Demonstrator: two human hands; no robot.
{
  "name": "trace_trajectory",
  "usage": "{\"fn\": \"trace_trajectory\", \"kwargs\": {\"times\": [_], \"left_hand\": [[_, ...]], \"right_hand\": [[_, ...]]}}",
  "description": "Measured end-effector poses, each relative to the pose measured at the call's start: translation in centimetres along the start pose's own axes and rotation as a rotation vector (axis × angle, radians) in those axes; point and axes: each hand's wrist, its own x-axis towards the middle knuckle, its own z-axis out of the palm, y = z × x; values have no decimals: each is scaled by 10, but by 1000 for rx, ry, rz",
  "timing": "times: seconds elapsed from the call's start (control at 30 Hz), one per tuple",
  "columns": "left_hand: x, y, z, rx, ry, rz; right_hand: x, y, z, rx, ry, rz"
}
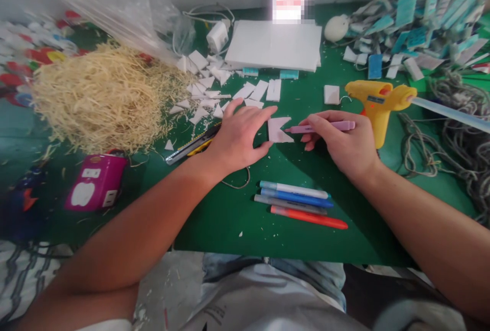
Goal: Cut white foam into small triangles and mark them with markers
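A small white foam piece (276,129) with a V-shaped notch on its right side lies on the green table, its face tinted pale pink. My left hand (243,134) is spread beside it, thumb at its lower left corner and index finger just above its upper edge. In my right hand (342,139) is a pink marker (306,128), gripped between thumb and fingers, its tip at the notch. Several other markers, including a red one (310,217) and a blue one (296,198), lie nearer me. Partly behind my left wrist rests a utility knife (191,145).
White foam scraps (206,86) and a straw heap (103,96) lie to the left, near a magenta box (95,183). White foam sheets (271,47) are stacked behind. At right stand a yellow glue gun (377,103), tangled grey cord (455,142) and a blue-white scrap pile (417,19).
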Motion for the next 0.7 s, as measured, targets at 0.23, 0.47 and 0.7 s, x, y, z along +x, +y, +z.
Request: {"fn": "trace_trajectory", "kwargs": {"times": [0.23, 0.47, 0.7], "left_hand": [[-1, 0, 0, 1, 5, 6], [0, -1, 0, -4, 8, 11], [0, 0, 0, 8, 8, 12]], "right_hand": [[0, 0, -1, -13, -39, 7], [-1, -1, 1, 5, -37, 29], [-2, -5, 2, -2, -46, 36]]}}
